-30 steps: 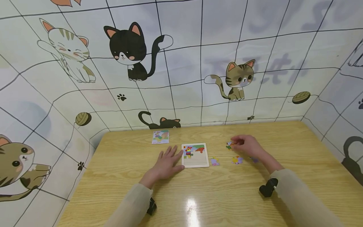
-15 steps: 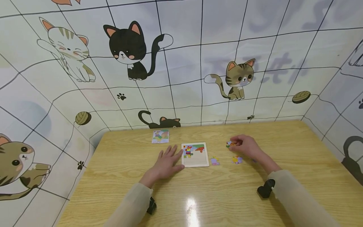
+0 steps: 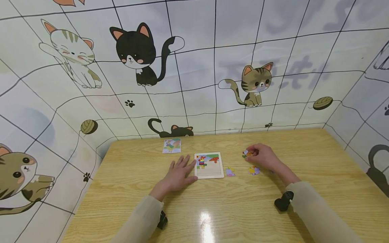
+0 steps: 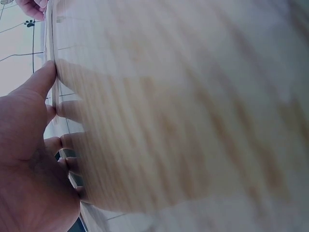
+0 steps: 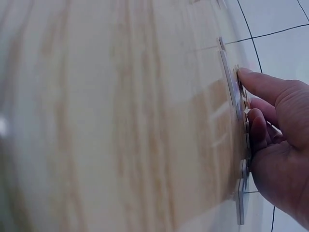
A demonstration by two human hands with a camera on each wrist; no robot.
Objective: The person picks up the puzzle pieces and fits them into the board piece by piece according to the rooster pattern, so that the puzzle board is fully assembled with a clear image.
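In the head view my left hand (image 3: 176,177) rests on the table with its fingers spread. Its thumb and index fingertip touch the left edge of a white-framed puzzle board (image 3: 213,172), which holds a few fitted pieces, among them a rooster. To the right, my right hand (image 3: 265,158) pinches a small colourful jigsaw piece (image 3: 245,154) at table level, its far part covered by the fingers. The right wrist view shows the thumb and fingers (image 5: 258,130) low over several thin pieces seen edge-on.
A purple-and-yellow piece (image 3: 230,172) lies just right of the board. Further right is another yellow-and-purple piece (image 3: 254,170), and one is partly hidden by my right wrist. A picture card (image 3: 172,146) lies at the back left. A cat-patterned wall (image 3: 200,101) stands behind the table.
My right hand has shifted very slightly, its forearm edging left, and stays at the same piece. My left hand and the board keep their places.
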